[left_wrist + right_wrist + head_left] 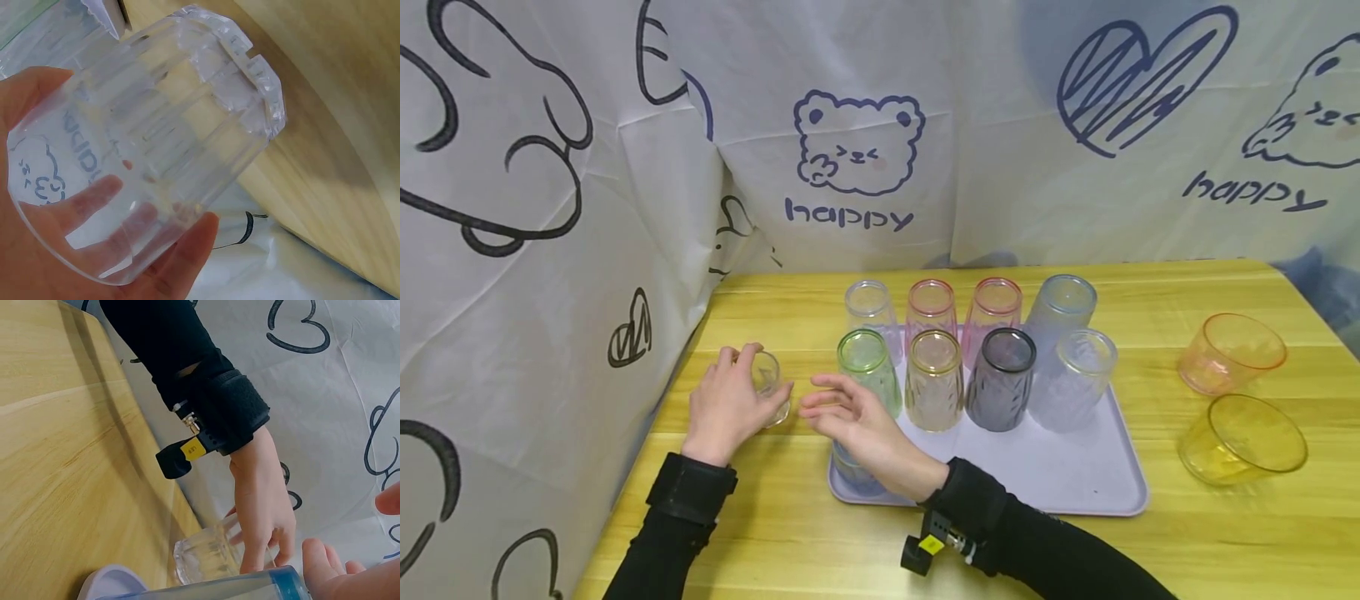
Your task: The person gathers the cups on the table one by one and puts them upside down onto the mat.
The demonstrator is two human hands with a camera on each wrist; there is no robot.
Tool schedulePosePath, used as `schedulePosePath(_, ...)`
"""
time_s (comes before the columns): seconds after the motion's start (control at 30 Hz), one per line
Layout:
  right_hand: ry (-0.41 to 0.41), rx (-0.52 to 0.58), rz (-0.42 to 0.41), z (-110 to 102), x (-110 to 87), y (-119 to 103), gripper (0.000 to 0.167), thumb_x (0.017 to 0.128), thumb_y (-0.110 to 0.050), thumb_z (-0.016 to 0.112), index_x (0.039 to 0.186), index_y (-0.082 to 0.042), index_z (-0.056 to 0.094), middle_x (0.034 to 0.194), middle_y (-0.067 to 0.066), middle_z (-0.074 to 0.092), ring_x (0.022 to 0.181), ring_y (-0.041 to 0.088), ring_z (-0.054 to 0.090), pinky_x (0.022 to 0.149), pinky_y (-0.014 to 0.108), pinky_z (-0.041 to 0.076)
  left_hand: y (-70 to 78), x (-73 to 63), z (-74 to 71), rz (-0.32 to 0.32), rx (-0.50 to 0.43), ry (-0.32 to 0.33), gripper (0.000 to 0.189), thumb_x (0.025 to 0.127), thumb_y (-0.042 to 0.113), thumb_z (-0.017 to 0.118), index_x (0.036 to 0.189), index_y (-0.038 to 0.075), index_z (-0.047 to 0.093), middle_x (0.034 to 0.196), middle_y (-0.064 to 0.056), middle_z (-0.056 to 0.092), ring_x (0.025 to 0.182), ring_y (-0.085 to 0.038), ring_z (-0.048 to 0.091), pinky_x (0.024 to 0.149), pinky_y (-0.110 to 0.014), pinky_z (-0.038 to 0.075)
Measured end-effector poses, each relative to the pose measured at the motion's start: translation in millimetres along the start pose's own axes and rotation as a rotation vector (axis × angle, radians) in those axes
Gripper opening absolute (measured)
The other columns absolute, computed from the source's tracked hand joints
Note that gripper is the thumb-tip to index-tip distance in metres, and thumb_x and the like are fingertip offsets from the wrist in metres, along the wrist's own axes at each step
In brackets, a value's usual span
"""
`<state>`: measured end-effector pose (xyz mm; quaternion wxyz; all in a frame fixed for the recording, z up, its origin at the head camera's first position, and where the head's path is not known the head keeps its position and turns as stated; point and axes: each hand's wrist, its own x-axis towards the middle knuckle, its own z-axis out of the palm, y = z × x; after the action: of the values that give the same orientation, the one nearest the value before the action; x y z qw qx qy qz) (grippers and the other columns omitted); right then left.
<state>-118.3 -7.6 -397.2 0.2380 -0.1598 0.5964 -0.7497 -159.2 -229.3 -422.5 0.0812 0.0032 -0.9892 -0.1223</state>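
My left hand (722, 408) grips a clear drinking glass (767, 379) over the table, left of the tray. In the left wrist view, thumb and fingers wrap the clear glass (169, 119) near its rim, and its thick faceted base points away from the palm. Fingers spread and slightly bent, my right hand (872, 437) hovers over the tray's front left corner with nothing in it. It partly hides a blue glass (853, 473) there, whose blue rim (287, 584) shows close to the right hand in the right wrist view.
The pale purple tray (1075, 487) carries two rows of tinted glasses, among them a green one (868, 367) and a dark grey one (1000, 383). An orange glass (1225, 358) and a yellow glass (1240, 442) stand right of it. Printed cloth (865, 242) hangs behind and left.
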Motion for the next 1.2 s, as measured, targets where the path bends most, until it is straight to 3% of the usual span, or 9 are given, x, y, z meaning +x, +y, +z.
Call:
schedulePosePath(0.43, 0.006, -0.083, -0.057, -7.8, -5.0, -6.6, 0.056, 0.098, -0.005, 0.053, 0.150, 0.000, 0.034, 0.140, 0.030, 0.050, 0.133, 0.041, 0.053, 0.109, 0.035, 0.051, 3.6, -9.8, -8.0, 0.011, -0.019, 0.021, 0.073, 0.084, 0.050, 0.074, 0.140, 0.009, 0.052, 0.125, -0.023, 0.056, 0.094, -0.045, 0.064, 0.062, -0.054, 0.054)
schedulePosePath(0.6, 0.014, -0.125, -0.110, -13.2, -7.8, -13.1, 0.056, 0.098, -0.006, 0.053, 0.150, -0.001, 0.033, 0.139, 0.029, 0.051, 0.133, 0.041, 0.053, 0.107, 0.035, 0.052, 10.3, -9.4, -20.1, 0.070, -0.043, 0.130, 0.071, 0.082, 0.047, 0.077, 0.136, 0.007, 0.055, 0.119, -0.022, 0.058, 0.085, -0.043, 0.064, 0.058, -0.049, 0.053)
schedulePosePath(0.8, 0.052, -0.133, -0.200, -22.1, -9.1, -20.2, 0.056, 0.097, 0.000, 0.054, 0.149, 0.002, 0.035, 0.137, 0.032, 0.051, 0.133, 0.043, 0.052, 0.108, 0.034, 0.051, 26.9, 0.2, -37.7, 0.150, -0.081, 0.274, 0.069, 0.081, 0.047, 0.077, 0.135, 0.008, 0.057, 0.117, -0.019, 0.059, 0.080, -0.039, 0.063, 0.058, -0.048, 0.053)
schedulePosePath(1.07, 0.160, -0.144, -0.302, -36.8, -11.8, -30.5, 0.056, 0.096, 0.003, 0.055, 0.148, 0.006, 0.034, 0.137, 0.033, 0.051, 0.130, 0.045, 0.052, 0.102, 0.021, 0.051, 61.8, 13.0, -55.1, 0.160, -0.244, 0.421, 0.071, 0.082, 0.049, 0.076, 0.139, 0.011, 0.056, 0.123, -0.016, 0.059, 0.093, -0.035, 0.063, 0.069, -0.048, 0.054)
schedulePosePath(1.2, 0.223, -0.150, -0.334, -45.3, -14.4, -34.6, 0.054, 0.097, 0.004, 0.055, 0.148, 0.005, 0.035, 0.136, 0.032, 0.052, 0.130, 0.042, 0.054, 0.102, 0.020, 0.050, 77.7, 14.1, -56.3, 0.162, -0.434, 0.440, 0.070, 0.084, 0.042, 0.076, 0.142, 0.011, 0.052, 0.126, -0.017, 0.056, 0.100, -0.033, 0.062, 0.076, -0.045, 0.058)
